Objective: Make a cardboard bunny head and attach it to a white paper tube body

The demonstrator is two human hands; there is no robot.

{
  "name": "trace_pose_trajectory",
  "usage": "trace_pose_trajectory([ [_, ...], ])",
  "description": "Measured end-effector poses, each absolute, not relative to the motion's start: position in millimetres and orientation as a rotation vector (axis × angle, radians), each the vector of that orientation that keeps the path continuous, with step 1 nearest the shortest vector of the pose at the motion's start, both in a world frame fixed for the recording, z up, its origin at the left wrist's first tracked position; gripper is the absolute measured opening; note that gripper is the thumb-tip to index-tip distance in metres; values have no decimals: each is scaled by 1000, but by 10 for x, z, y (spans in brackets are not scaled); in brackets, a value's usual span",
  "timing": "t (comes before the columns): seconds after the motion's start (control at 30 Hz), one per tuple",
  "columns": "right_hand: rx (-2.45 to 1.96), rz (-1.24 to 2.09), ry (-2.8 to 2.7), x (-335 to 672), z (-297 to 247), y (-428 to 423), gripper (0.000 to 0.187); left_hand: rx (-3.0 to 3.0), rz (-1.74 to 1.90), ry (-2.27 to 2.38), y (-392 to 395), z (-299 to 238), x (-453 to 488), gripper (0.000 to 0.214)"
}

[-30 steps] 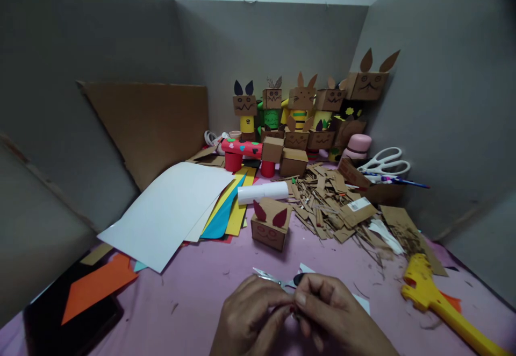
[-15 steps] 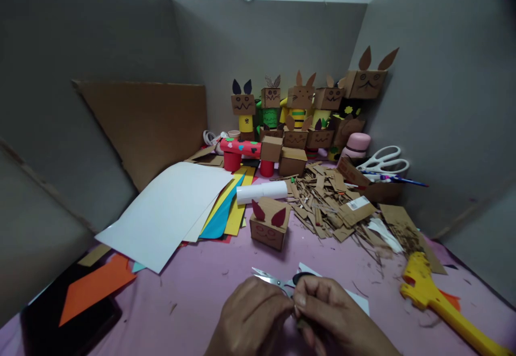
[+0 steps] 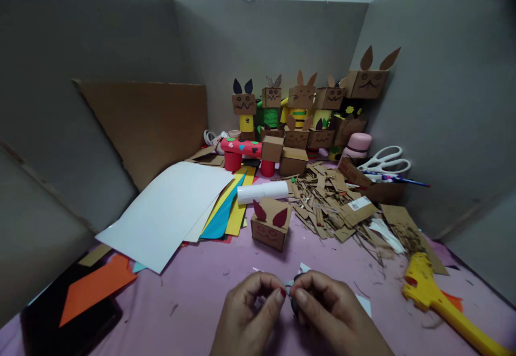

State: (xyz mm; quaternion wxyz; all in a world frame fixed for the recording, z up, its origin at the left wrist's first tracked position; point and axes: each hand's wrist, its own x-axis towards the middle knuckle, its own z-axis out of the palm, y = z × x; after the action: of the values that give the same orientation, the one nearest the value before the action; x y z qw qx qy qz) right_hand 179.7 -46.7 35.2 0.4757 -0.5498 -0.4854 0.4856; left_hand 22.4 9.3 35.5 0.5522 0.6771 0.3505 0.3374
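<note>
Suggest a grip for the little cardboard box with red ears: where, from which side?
I'd pinch the box low across its left and right sides, coming from the near side. Its drawn face is turned toward the person; the thin red ears stick up at the top, so avoid those, and the white roll lies just behind.

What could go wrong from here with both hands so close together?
The scissors show between the left hand and the right hand, largely hidden, so a fingertip might get nicked. The fingers block the view there, so any small piece held could slip unseen. The cardboard box with red ears sits just beyond the hands and might be bumped.
</note>
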Motion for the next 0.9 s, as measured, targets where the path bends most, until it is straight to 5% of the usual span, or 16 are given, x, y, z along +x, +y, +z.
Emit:
trace_pose_trajectory([
  [0.23,-1526,783,-1488,1749,334,-506,28,1381,769,846,135,348,257,12],
  [0.67,-1539,689,-1507,1744,349,-500,30,1583,812,859,59,327,266,13],
  [0.9,-1476,909,-1318,1730,425,-486,30,1455,779,859,83,352,266,17],
])
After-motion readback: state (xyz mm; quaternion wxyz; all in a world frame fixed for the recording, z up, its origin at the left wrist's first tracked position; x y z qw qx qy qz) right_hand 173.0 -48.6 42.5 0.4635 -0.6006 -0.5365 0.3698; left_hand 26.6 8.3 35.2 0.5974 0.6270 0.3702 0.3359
